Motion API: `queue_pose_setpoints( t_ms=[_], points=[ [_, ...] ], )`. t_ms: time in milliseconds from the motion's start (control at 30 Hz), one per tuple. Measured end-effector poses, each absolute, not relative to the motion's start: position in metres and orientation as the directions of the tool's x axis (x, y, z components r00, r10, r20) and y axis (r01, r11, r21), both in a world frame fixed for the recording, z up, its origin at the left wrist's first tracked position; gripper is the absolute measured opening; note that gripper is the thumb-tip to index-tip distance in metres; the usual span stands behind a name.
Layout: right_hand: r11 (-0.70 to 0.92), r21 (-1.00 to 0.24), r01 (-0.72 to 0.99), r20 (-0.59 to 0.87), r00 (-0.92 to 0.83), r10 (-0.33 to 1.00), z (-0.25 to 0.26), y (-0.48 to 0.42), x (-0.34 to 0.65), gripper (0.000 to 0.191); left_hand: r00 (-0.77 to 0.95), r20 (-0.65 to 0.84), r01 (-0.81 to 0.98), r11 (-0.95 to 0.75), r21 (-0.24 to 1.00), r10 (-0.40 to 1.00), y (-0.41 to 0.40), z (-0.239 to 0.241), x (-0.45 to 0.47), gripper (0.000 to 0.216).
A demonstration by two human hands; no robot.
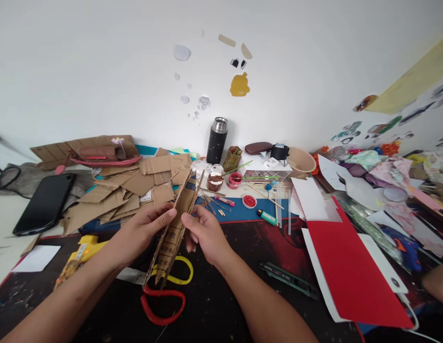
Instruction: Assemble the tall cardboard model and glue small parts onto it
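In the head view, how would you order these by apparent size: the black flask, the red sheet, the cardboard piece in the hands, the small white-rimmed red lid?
1. Red sheet
2. Cardboard piece, though nearness to the camera may enlarge it
3. Black flask
4. White-rimmed red lid

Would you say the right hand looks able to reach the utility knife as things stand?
Probably yes: the utility knife lies uncovered on the dark mat, with no object between it and the right hand, though that hand would likely have to let go of the cardboard piece first.
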State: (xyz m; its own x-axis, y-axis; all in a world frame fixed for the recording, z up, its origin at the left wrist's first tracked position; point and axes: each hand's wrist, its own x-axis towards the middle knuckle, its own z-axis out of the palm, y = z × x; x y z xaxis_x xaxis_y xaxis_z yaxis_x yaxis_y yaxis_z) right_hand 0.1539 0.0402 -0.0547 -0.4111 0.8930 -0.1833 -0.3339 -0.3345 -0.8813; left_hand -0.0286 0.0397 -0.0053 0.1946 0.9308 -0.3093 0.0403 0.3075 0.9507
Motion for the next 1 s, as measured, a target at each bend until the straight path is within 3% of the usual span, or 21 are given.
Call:
queue_pose_setpoints(
  t_ms=[533, 1000],
  points=[
    [-0.336, -0.877, -0.343, -0.183, -0.408, 0.895, -0.0597, 0.0411, 0.1531, 0.068, 0.227, -0.308, 0.062, 0.302, 0.951, 0.924, 0.0390, -0.0063, -0.0307, 0.072],
    [-0.346, -0.868, -0.356, -0.187, -0.411, 0.892, -0.0605, 0.0404, 0.1509, 0.066, 0.269, -0.310, 0.030, 0.314, 0.949, 0.912, 0.0389, -0.0090, -0.0304, 0.067]
  ],
)
